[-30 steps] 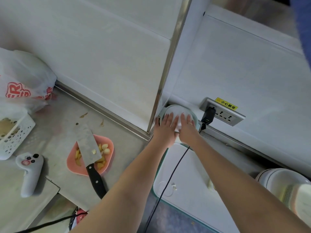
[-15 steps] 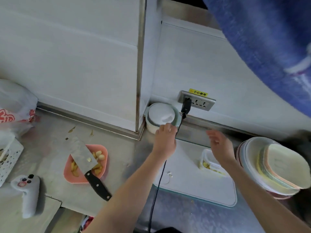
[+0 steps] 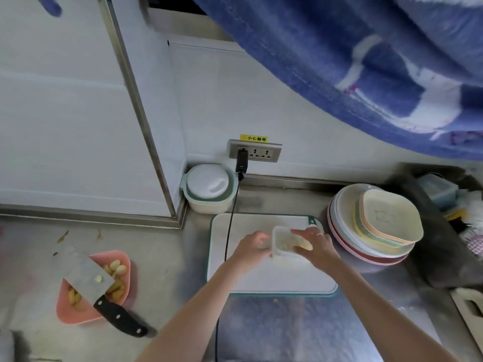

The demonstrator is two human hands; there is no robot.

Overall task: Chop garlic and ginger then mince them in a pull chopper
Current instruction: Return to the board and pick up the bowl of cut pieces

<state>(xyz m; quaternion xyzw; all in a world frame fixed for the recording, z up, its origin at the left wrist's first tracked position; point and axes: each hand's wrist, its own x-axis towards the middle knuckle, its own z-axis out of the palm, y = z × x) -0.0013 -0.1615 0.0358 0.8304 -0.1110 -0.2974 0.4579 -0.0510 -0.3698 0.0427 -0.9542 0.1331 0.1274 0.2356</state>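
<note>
We've left the round white-lidded pull chopper (image 3: 207, 184) by the wall; now our left hand (image 3: 252, 247) and right hand (image 3: 315, 246) both grip a small clear plastic tub (image 3: 286, 242) of pale mince over the white cutting board (image 3: 261, 275), so probably emptying

A small clear container (image 3: 286, 242) with pale minced bits is held over the white cutting board (image 3: 261, 273) by both hands: the left hand (image 3: 252, 246) grips its left side, the right hand (image 3: 315, 244) its right side. The pull chopper (image 3: 207, 188) is placed in the corner under the socket (image 3: 254, 154). A cleaver (image 3: 88, 276) is laid across a pink plate (image 3: 86, 313) of garlic and ginger pieces (image 3: 117, 267). Stacked plates (image 3: 376, 228) are seen at the right.
</note>
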